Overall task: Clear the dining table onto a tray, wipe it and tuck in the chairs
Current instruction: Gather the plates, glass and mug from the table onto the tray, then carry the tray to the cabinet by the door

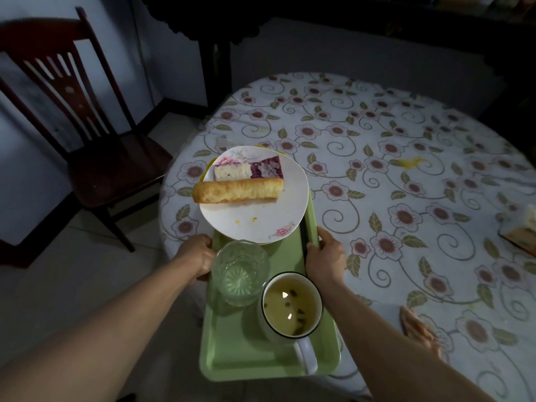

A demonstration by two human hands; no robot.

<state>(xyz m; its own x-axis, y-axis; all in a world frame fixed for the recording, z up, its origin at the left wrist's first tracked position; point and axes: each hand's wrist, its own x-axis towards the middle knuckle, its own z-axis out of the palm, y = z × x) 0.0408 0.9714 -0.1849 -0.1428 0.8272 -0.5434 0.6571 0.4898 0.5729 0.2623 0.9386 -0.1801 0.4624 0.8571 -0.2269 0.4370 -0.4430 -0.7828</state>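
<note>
A light green tray (232, 352) is held over the table's left edge. My left hand (197, 256) grips its left rim and my right hand (326, 256) grips its right rim. On the tray lie a white floral plate (261, 216) with a long piece of bread (237, 191) and a purple-and-white cake slice (249, 169), a clear glass (242, 272), a white mug (291, 307) of greenish tea and dark chopsticks (304, 236). A yellow plate edge shows under the white plate.
The round table (406, 175) has a flowered cloth with a yellow stain (410, 162). A pinkish cloth (417, 326) lies near the front edge and a tissue box (522, 227) at the right. A dark wooden chair (95, 140) stands pulled out at the left.
</note>
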